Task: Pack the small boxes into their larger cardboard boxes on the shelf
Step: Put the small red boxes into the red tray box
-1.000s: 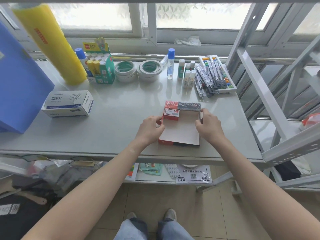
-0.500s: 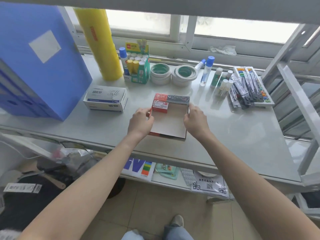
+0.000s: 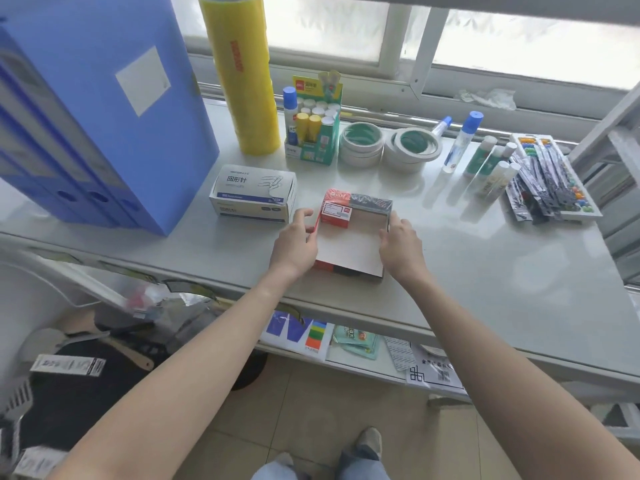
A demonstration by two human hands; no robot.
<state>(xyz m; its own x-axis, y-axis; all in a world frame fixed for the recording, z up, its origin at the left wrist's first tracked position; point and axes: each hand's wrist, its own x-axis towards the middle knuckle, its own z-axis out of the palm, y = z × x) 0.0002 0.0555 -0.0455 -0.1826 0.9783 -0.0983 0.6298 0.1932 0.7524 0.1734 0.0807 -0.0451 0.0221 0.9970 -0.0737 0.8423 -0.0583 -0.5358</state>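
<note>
Both hands sit on an open red cardboard box (image 3: 349, 249) on the grey shelf (image 3: 485, 258). The left hand (image 3: 294, 242) presses its fingers against the box's left wall, thumb lifted free; the right hand (image 3: 401, 245) grips the right wall, fingers curled over the rim. Between the two hands the box's pale floor lies bare, and beyond the fingertips one small red box (image 3: 336, 211) stands in the far left corner. Just left of the left hand rests a white paper-clip box (image 3: 254, 195); farther out on that side stand blue file boxes (image 3: 86, 109). Beyond the grip are a yellow roll (image 3: 244, 74) and tape rolls (image 3: 362, 143).
</note>
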